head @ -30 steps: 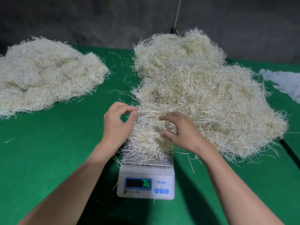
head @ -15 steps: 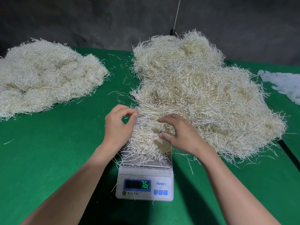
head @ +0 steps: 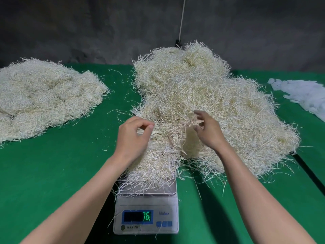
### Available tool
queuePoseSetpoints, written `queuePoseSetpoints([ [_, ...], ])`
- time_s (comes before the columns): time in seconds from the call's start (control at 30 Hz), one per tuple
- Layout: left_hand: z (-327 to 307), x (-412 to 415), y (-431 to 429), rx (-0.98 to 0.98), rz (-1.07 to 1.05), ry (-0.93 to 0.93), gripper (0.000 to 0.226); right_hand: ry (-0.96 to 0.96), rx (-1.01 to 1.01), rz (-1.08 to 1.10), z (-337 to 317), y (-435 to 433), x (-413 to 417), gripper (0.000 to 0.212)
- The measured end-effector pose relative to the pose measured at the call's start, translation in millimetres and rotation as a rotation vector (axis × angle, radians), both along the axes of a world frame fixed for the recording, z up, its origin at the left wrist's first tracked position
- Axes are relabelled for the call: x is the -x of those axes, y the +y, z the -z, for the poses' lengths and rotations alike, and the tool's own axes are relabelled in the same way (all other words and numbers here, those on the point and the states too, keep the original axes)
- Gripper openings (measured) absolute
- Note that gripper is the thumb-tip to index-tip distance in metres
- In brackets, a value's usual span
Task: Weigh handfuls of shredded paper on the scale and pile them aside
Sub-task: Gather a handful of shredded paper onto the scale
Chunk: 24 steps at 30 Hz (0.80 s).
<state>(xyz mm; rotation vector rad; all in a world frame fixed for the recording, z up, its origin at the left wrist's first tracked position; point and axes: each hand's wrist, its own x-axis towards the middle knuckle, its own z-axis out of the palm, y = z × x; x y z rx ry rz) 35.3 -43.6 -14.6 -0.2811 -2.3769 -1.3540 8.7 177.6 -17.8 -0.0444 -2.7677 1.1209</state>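
Green desk [head: 52,173] carries the scale [head: 146,205]. Expect the shredded paper [head: 154,166] to be light, springy and shedding; scoop from both flanks. Left hand [head: 131,138] and right hand [head: 209,132] fingers each pinch shreds.

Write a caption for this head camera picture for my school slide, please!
Left hand and right hand pinch shredded paper heaped on a scale on a green table.
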Motion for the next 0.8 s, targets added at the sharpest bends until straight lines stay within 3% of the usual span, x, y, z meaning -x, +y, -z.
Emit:
queuePoseSetpoints([
  [0.13,-8,21,20,0.029,0.022,0.001,0.011,0.019,-0.14,0.099,4,27,44,0.074],
  [0.3,-15,53,40,0.057,0.002,-0.011,0.015,-0.105,-0.39,0.01,21,33,88,0.099],
  [0.37,-16,67,47,0.067,-0.027,-0.037,0.016,-0.113,-0.475,-0.013,30,37,103,0.089],
  [0.4,-16,73,50,0.067,-0.032,-0.057,0.016,-0.127,-0.488,-0.005,32,41,110,0.073],
  [0.5,-19,91,62,-0.001,-0.016,-0.157,0.018,-0.115,-0.35,0.01,26,52,132,0.012],
  [0.57,-24,105,71,-0.082,0.021,-0.232,0.029,-0.022,0.009,0.002,4,52,144,0.007],
  [0.63,-31,120,84,-0.139,0.105,-0.28,0.057,0.05,0.393,-0.041,-26,48,150,0.009],
  [0.7,-37,136,101,-0.116,0.183,-0.314,0.09,0.062,0.489,-0.147,-48,39,147,0.005],
  [0.73,-38,143,111,-0.106,0.219,-0.336,0.096,0.059,0.475,-0.215,-56,33,144,0.004],
  [0.8,-38,158,127,-0.131,0.249,-0.341,0.065,0.092,0.379,-0.347,-64,22,138,0.017],
])
